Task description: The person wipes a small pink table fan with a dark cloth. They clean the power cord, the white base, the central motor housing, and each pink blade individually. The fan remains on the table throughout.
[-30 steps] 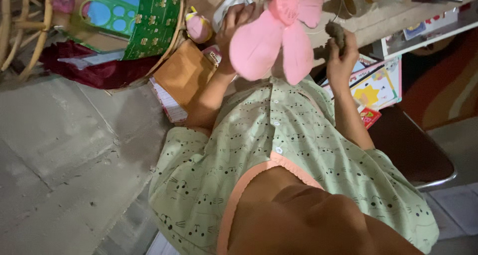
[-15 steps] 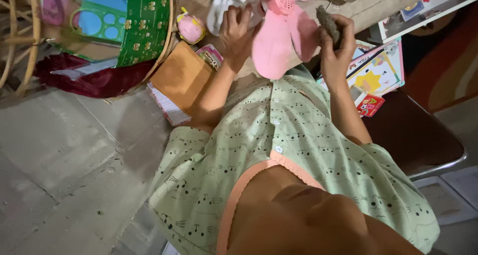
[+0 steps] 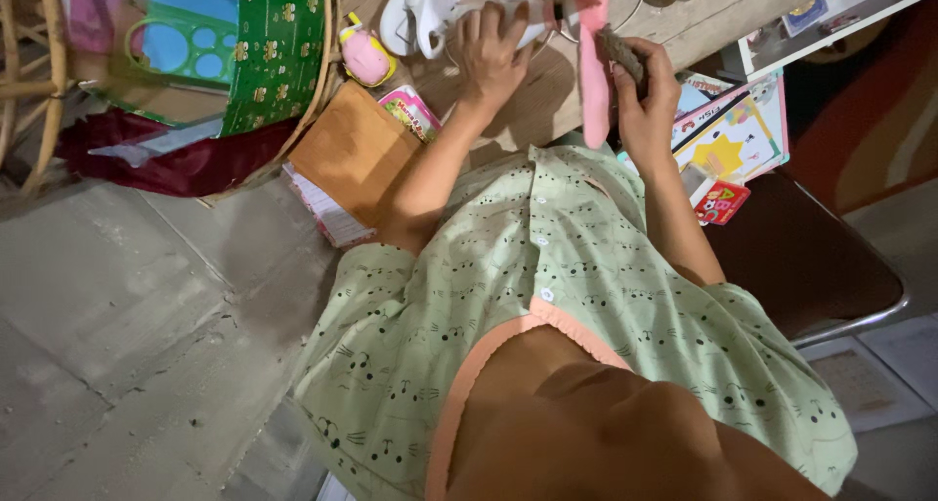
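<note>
Tight quarters up top. The left hand (image 3: pixel 493 56) sits on the wooden tabletop (image 3: pixel 528 110), hemmed in at twelve o'clock by the white fan base (image 3: pixel 435 7) and its wire guard. At three o'clock from it, the pink fan blade (image 3: pixel 592 71) stands edge-on like a wall, with the right hand (image 3: pixel 645 95) pressed against its far side holding a grey cloth (image 3: pixel 618 51). At nine o'clock, a small pink toy (image 3: pixel 364 56) and a brown book (image 3: pixel 357 159) crowd the edge. Open tabletop lies at six o'clock, between the two forearms. Picture books (image 3: pixel 733 139) block four o'clock.
</note>
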